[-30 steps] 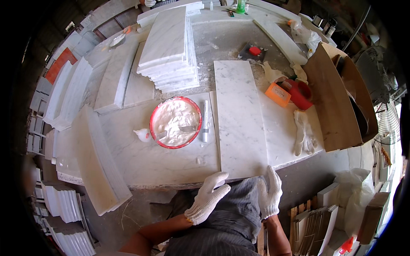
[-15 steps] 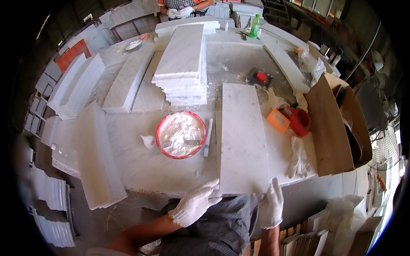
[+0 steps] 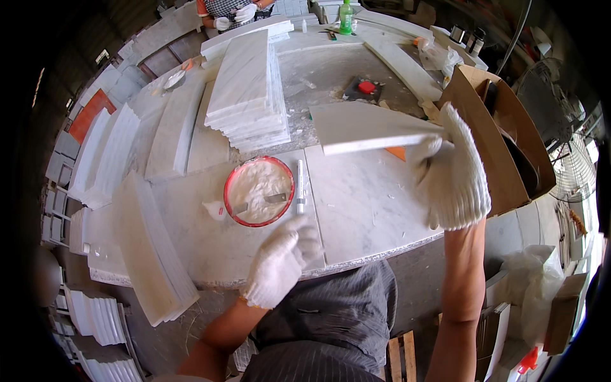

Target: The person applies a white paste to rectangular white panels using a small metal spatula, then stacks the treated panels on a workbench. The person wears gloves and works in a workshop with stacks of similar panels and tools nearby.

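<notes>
My right hand, in a white knit glove, grips the near right end of a white marble slab. The slab is lifted and tilted, its long edge facing me. In a matching glove, my left hand hovers by the table's front edge, holding nothing; its fingers are apart and slightly blurred. Just beyond it stands a red-rimmed tub of white paste with scraper blades in it. A white marker-like stick lies beside the tub, and a small white bottle is on its other side.
A tall stack of marble slabs stands behind the tub, with more slabs at left. At right is an open cardboard box. An orange object shows under the lifted slab. A gloved co-worker is across the table.
My right hand has raised the slab off the table and swung it away and to the right, baring the surface beneath. My left hand has come away from the slab's edge. The view has shifted.
</notes>
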A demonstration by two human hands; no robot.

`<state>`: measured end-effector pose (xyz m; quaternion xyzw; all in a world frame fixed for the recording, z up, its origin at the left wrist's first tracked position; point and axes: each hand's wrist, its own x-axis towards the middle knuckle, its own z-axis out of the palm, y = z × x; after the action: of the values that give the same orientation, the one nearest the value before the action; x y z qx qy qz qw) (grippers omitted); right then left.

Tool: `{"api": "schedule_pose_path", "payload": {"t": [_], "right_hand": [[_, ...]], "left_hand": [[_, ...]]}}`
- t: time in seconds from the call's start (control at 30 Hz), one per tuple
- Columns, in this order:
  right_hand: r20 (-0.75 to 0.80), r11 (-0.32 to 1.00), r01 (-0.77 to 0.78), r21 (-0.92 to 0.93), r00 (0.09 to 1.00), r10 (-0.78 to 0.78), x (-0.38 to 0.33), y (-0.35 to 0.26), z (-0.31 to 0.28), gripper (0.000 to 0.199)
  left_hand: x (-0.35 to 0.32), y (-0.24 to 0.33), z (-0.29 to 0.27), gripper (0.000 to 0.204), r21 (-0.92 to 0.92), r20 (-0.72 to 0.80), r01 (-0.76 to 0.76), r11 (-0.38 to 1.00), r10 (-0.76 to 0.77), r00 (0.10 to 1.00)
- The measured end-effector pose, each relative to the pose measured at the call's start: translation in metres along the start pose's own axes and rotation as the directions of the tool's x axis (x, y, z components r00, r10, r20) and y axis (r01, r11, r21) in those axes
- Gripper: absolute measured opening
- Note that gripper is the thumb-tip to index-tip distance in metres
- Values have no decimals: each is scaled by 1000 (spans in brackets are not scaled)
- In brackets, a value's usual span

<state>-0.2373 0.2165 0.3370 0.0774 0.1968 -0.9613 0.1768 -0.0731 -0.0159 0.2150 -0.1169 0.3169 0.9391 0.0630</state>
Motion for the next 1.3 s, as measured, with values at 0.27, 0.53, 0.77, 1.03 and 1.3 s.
{"api": "schedule_pose_path", "payload": {"t": [0.27,0.53,0.77,1.03,1.3], "right_hand": [[-14,996,24,90,1000,-22,5,-9,-2,31],[-137,998,57,-12,989,-58,-15,0,-29,21],[-303,998,-39,-58,953,19,-48,38,-65,21],[-145,981,-118,-155,985,96,-64,79,-149,37],[6,929,-49,-366,998,55,-69,85,-177,80]], "left_hand": [[-22,-49,-34,37,106,-76,210,972,-203,976],[-3,-58,-34,40,126,-71,235,964,-227,971],[36,-44,-2,64,-53,69,196,979,-192,979],[73,-44,0,45,-55,-93,246,968,-251,964],[66,-69,-24,37,319,-245,177,931,-99,964]]}}
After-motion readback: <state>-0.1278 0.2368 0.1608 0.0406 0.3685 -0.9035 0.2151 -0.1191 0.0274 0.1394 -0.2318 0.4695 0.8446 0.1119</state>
